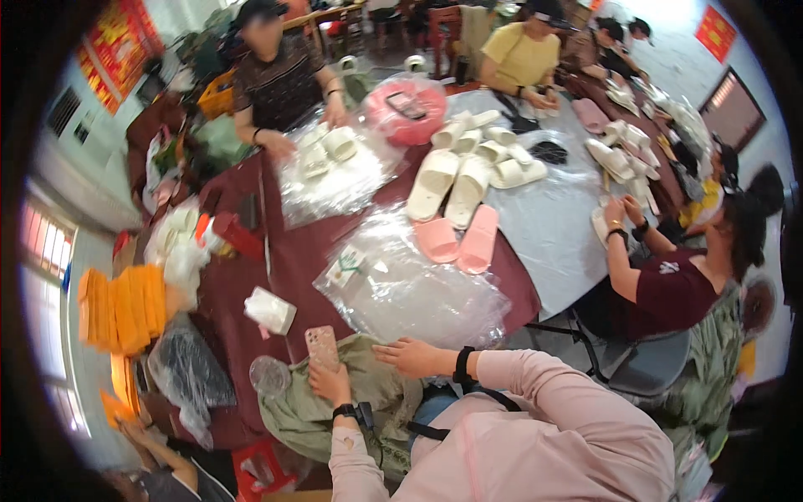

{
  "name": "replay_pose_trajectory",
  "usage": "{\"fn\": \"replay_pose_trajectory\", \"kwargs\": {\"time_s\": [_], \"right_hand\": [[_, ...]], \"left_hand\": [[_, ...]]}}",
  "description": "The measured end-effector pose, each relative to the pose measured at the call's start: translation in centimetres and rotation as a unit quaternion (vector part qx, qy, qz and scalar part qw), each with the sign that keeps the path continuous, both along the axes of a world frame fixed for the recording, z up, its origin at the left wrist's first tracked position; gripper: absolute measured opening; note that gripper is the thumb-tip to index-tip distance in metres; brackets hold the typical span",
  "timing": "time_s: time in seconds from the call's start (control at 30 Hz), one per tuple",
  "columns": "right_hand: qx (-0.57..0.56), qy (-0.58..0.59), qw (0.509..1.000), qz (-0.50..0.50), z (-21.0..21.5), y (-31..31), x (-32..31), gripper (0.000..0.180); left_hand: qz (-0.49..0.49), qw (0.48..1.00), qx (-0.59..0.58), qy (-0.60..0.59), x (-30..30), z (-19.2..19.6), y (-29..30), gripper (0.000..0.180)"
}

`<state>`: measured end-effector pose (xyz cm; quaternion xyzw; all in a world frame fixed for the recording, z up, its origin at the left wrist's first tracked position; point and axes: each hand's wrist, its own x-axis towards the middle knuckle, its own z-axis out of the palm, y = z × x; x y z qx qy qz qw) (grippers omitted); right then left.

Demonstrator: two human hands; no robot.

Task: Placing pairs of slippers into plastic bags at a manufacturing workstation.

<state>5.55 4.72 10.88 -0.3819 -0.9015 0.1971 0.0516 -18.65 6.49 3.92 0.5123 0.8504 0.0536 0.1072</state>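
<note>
Maroon-covered worktop [297,255]: left hand [330,382] grasps pink rectangular phone [321,348]; right hand [410,358] appears released; step judged phone-handling, next move requiring steady grip

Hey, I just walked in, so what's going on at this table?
The person in the pink top holds a pink-cased phone in the left hand; the right hand is open over a green cloth. Ahead, clear plastic bags and pink slippers lie on the table. Across it, someone in a dark top has their hands by white slippers on clear plastic.
</note>
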Motion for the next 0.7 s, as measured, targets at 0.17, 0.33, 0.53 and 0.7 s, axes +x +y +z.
{"fn": "replay_pose_trajectory", "kwargs": {"time_s": [0.17,0.33,0.53,0.7], "right_hand": [[0.033,-0.037,0.991,-0.123,-1.8,-1.9,8.9,0.052],[0.029,-0.13,0.978,-0.159,-4.3,-4.8,17.2,0.052],[0.029,-0.033,0.98,-0.196,-6.4,-4.4,20.8,0.056],[0.051,-0.053,0.956,-0.284,-3.9,-1.5,20.6,0.058]], "left_hand": [[0.005,0.999,-0.042,-0.019,3.1,2.8,1.4,0.074],[-0.229,0.968,0.088,-0.056,9.3,5.1,0.6,0.064],[-0.394,0.861,0.19,-0.258,19.8,19.4,1.1,0.044],[-0.574,0.768,0.232,-0.164,21.5,38.5,-5.6,0.021]]}}
